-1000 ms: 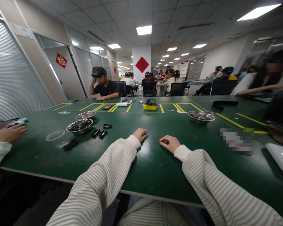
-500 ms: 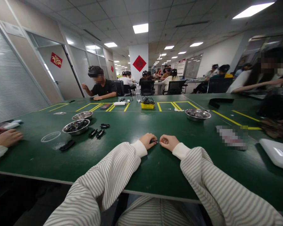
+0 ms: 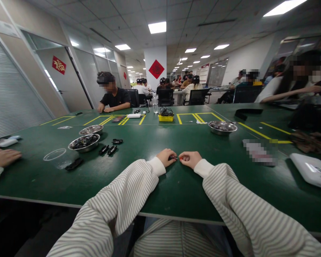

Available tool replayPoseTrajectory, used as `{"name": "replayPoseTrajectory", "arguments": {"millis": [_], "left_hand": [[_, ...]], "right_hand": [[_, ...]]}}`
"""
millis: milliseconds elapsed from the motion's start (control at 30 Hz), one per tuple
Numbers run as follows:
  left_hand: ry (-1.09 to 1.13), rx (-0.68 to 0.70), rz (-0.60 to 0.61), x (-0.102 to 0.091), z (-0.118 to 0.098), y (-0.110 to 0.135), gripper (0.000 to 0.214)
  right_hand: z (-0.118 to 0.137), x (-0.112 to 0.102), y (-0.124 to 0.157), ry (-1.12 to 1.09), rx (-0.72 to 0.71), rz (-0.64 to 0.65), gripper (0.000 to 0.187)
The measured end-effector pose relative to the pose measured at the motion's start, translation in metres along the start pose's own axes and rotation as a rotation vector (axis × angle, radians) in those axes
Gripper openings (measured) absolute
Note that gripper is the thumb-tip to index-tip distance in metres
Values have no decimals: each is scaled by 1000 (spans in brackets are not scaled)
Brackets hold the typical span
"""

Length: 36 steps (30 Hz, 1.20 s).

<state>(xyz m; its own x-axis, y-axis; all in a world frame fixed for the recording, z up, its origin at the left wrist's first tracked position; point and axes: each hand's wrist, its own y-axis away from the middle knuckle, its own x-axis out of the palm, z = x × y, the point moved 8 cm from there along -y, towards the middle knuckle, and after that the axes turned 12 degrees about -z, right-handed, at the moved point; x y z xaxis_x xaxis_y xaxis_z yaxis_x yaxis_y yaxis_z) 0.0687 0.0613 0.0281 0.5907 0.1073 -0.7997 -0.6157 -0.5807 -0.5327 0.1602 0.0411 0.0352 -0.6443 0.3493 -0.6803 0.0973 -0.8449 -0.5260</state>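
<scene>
My left hand [image 3: 166,157] is closed around a small black part [image 3: 172,157] with a light, shiny tip pointing right. Facing it just across a narrow gap, my right hand [image 3: 191,159] pinches a small orange-red piece [image 3: 181,158] between thumb and fingertips. Both hands rest low over the green table [image 3: 149,139] near its front edge. The fingers cover most of both pieces, so their exact kind cannot be made out.
Several black plastic parts [image 3: 111,150] lie left, beside a metal bowl [image 3: 83,149] of dark parts and a clear plastic cup [image 3: 59,160]. Another metal bowl [image 3: 222,132] stands right, beyond a white case [image 3: 310,169]. A co-worker's hand [image 3: 8,157] rests at far left.
The orange-red piece in my right fingers shows more clearly now. My hands stay close together. The person across the table has lowered a raised hand, and the view has shifted slightly.
</scene>
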Motion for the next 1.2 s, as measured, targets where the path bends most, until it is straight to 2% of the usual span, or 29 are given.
{"name": "replayPoseTrajectory", "arguments": {"millis": [200, 400, 633, 867, 1200], "left_hand": [[14, 18, 4, 0, -2, 0, 18], [23, 10, 9, 1, -3, 0, 19], [-5, -28, -17, -1, -9, 1, 18], [8, -48, -9, 0, -8, 1, 17], [23, -61, -10, -2, -10, 1, 15]], "right_hand": [[3, 1, -1, 36, -59, -15, 16], [-10, 10, -1, -178, 95, 12, 19], [-16, 12, 0, -317, 185, 13, 22], [-13, 11, 0, -364, 192, 15, 18], [-15, 11, 0, -320, 160, 17, 13]]}}
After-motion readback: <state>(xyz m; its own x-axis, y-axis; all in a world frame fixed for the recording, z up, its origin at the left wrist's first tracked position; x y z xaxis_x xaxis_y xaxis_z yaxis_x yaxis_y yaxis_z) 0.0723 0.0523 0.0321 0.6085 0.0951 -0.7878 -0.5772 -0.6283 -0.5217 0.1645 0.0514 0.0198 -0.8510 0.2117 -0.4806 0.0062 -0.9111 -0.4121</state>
